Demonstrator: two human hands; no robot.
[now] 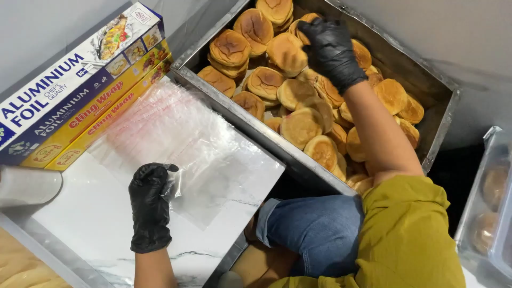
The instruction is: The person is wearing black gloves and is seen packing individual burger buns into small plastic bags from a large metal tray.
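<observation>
Buns point(301, 125) fill the metal tray point(442, 122) where our gloved right hand point(330, 48) curls over one, fingers seemingly closing on it, though the grip is hidden. Our left hand point(151, 205) pinches a clear plastic bag point(186, 144) on the marble bench point(90, 224), beside the foil and wrap boxes point(80, 85).

Bare marble point(101, 224) beside stacked boxes point(80, 90)

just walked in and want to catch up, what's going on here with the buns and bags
A person in black gloves is working over a metal crate full of round golden buns. The right hand reaches into the crate and closes on a bun near the far side. The left hand pinches the edge of a clear plastic bag from a stack lying on a white marble counter. Boxes of foil and cling wrap sit behind the bags.
</observation>
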